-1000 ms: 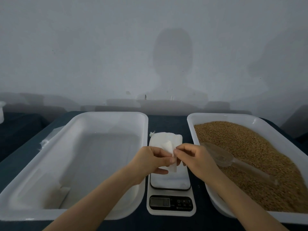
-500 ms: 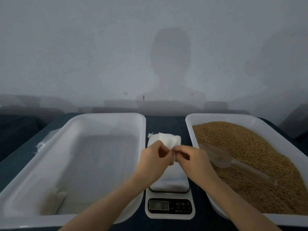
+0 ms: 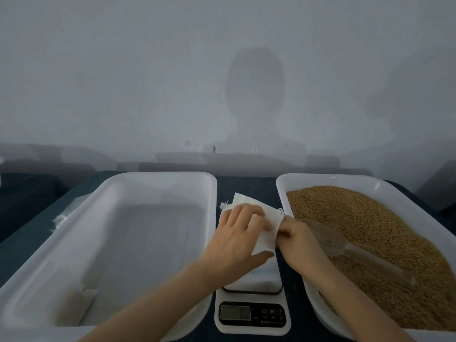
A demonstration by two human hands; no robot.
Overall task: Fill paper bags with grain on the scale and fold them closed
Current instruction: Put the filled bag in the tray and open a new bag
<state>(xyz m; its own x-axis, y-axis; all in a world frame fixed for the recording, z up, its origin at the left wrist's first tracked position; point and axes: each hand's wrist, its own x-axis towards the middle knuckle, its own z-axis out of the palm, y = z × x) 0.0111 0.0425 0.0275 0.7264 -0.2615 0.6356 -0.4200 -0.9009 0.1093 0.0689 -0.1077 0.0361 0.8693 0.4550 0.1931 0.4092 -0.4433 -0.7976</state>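
The paper bag was held flat in the air just above the scale, which sat midway along the near edge of the dark worktop. The left hand gripped it with fingers spread over the top face and the thumb beneath. The right hand pinched its right edge with curled fingers.

The step looked to be opening the bag before filling. To do it well, the right fingers should peel one layer from the other while the left thumb held the lower layer still, then stand the bag mouth-up on the platform.

Counted: one bag in hand, one scale, two white trays, one scoop. The left tray held no grain. The right tray held the grain, with the clear scoop lying on it. Whether the frayed white bits behind the left hand were further bags, I could not tell.
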